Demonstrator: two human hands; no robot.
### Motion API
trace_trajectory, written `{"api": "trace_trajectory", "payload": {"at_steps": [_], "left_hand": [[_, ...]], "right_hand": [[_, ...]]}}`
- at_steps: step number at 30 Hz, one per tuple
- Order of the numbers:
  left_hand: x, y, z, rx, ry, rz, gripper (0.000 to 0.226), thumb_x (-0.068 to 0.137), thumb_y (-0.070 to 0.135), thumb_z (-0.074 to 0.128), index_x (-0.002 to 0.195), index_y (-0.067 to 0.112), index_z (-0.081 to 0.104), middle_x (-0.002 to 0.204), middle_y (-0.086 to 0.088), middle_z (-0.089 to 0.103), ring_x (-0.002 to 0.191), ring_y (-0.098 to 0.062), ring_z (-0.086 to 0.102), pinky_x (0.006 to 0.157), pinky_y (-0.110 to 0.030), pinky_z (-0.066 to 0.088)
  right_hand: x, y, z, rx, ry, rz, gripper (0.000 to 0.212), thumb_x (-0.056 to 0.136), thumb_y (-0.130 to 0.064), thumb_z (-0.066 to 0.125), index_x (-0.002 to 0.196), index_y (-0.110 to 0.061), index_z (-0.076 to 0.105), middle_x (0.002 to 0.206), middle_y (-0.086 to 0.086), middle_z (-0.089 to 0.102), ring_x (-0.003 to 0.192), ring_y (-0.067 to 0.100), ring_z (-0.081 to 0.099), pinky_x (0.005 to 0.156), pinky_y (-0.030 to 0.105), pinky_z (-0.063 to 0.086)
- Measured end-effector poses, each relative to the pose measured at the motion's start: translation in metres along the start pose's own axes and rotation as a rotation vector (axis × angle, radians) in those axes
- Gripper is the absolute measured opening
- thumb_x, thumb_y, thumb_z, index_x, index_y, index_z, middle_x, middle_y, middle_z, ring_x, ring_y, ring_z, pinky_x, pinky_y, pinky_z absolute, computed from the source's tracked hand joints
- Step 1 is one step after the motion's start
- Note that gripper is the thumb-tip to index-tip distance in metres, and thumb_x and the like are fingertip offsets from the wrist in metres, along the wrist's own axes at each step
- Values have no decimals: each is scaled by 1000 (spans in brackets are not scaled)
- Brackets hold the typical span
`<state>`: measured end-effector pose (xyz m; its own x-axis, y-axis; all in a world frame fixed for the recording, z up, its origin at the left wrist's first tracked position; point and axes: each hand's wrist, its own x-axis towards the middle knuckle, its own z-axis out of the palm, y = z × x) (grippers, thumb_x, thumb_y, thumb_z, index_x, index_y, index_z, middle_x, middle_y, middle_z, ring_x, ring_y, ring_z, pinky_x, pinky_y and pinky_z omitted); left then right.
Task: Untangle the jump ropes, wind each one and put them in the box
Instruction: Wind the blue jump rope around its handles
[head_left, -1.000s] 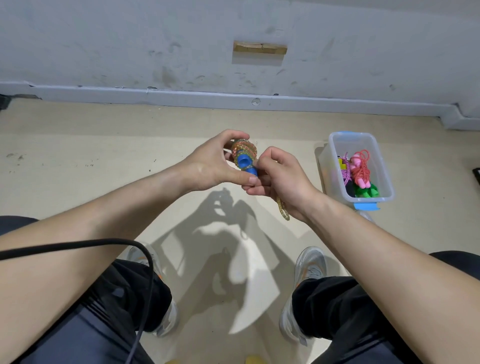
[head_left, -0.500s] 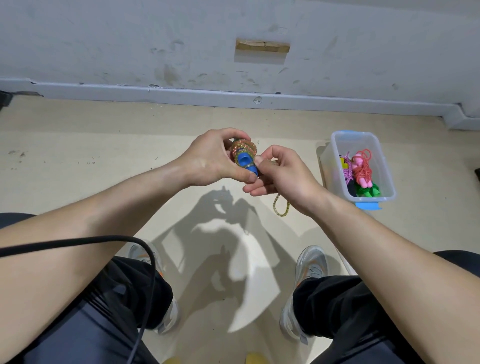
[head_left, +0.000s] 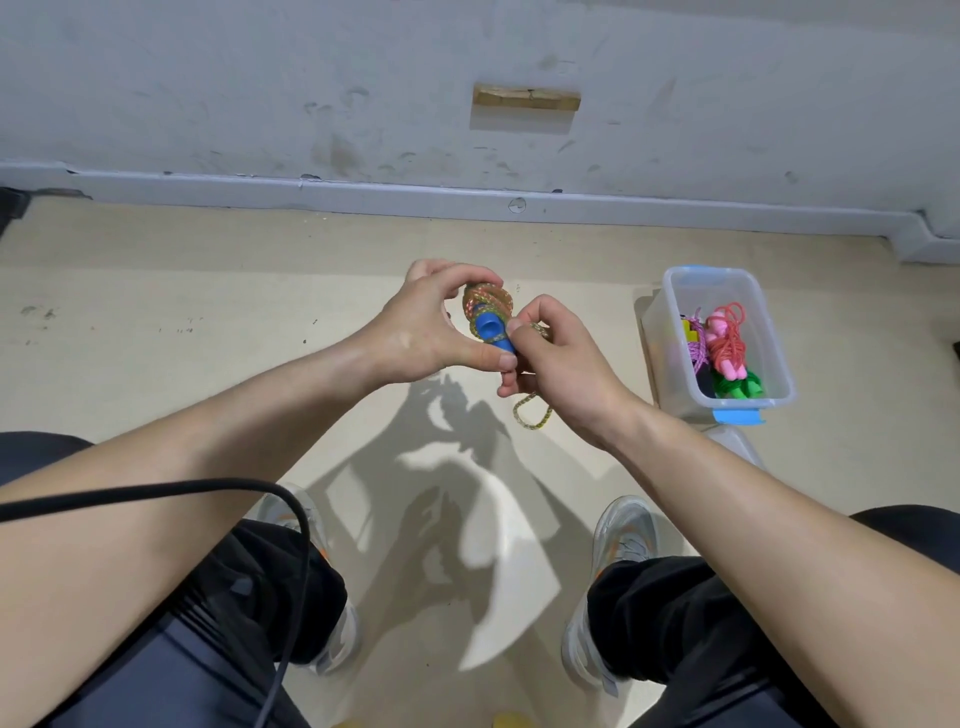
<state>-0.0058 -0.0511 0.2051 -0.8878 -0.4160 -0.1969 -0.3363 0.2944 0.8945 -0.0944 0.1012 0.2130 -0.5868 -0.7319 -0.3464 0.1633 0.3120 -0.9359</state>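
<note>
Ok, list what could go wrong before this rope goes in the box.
A loose rope loop hangs below the right hand; left untucked, it may let the coils round the blue handles unwind.
The left hand holds them in a pinch, not a full grip, so they may slip.

Multicoloured rope (head_left: 488, 300) coiled round blue handles (head_left: 491, 330), clear box (head_left: 656, 343) on floor holding pink, purple, green ropes (head_left: 727, 338)

Two hands (head_left: 426, 338) (head_left: 566, 358), one speckled rope (head_left: 488, 304), one box (head_left: 655, 338), three wound ropes (head_left: 727, 338) inside, two shoes (head_left: 618, 530)
</note>
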Motion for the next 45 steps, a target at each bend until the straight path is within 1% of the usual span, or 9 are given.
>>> {"api": "trace_trajectory", "payload": {"at_steps": [4, 10, 15, 22, 27, 32, 35, 39, 45], "left_hand": [[0, 0, 1, 17, -12, 19, 86, 38, 56, 86, 116, 44, 52, 131, 18, 47, 129, -3, 49, 112, -36, 42], [-1, 2, -1, -38, -34, -58, 136, 37, 55, 85, 153, 23, 22, 140, 5, 38, 136, -4, 40, 112, -29, 40], [0, 5, 0, -94, -19, -57, 129, 36, 57, 84, 149, 18, 35, 138, 12, 49, 126, 7, 47, 103, -20, 43], [-4, 7, -4, 90, 41, -42, 117, 37, 66, 81, 142, 24, 49, 124, 11, 63, 115, -6, 61, 107, -31, 47], [-6, 8, -7, 102, 23, 15, 60, 48, 59, 82, 95, 31, 57, 99, -11, 67, 87, -14, 55, 101, -51, 46], [-9, 10, -7, -10, -44, 100, 35, 66, 33, 86, 96, 23, 71, 90, 3, 71, 88, -12, 65, 100, -46, 49], [-7, 9, -5, -31, -56, 107, 43, 65, 35, 86, 102, 22, 69, 94, 3, 70, 90, -6, 63, 103, -43, 48], [-8, 4, -1, -69, -23, 60, 81, 51, 52, 85, 126, 36, 59, 108, 15, 71, 111, -7, 64, 107, -38, 47], [-9, 4, 1, -102, 7, 74, 76, 49, 52, 89, 118, 32, 63, 102, 13, 72, 107, -11, 66, 105, -38, 49]], "right_hand": [[-1, 0, 1, 30, -3, -7, 15, 104, -12, 48, 90, -9, 46, 65, 8, 57, 55, 18, 54, 61, 34, 56], [-4, -5, 4, 134, -29, 8, 23, 105, -11, 45, 83, -10, 44, 61, 8, 56, 52, 21, 52, 53, 30, 53], [-5, -10, 4, 231, -28, 10, 24, 105, -8, 43, 81, -9, 44, 57, 7, 55, 53, 25, 48, 48, 25, 48], [-5, -7, 4, 204, -37, 20, 27, 105, -10, 43, 79, -11, 43, 56, 7, 54, 48, 22, 49, 52, 32, 48], [-4, -10, 2, 115, -85, 24, 26, 107, -15, 41, 82, -10, 42, 55, 6, 57, 49, 21, 54, 58, 37, 56], [-2, -17, -6, -123, -69, -85, 24, 108, -18, 41, 86, -9, 45, 59, 15, 64, 51, 30, 64, 54, 32, 54], [-1, -19, -7, -193, -64, -121, 23, 107, -18, 42, 85, -11, 46, 62, 21, 66, 53, 33, 66, 54, 34, 55], [-3, -17, -6, -227, -40, -149, 25, 106, -18, 43, 83, -10, 45, 61, 22, 66, 51, 31, 65, 51, 30, 53], [-4, -16, -1, -210, -26, -165, 29, 107, -21, 43, 79, -13, 44, 61, 25, 65, 51, 32, 66, 51, 32, 54]]}}
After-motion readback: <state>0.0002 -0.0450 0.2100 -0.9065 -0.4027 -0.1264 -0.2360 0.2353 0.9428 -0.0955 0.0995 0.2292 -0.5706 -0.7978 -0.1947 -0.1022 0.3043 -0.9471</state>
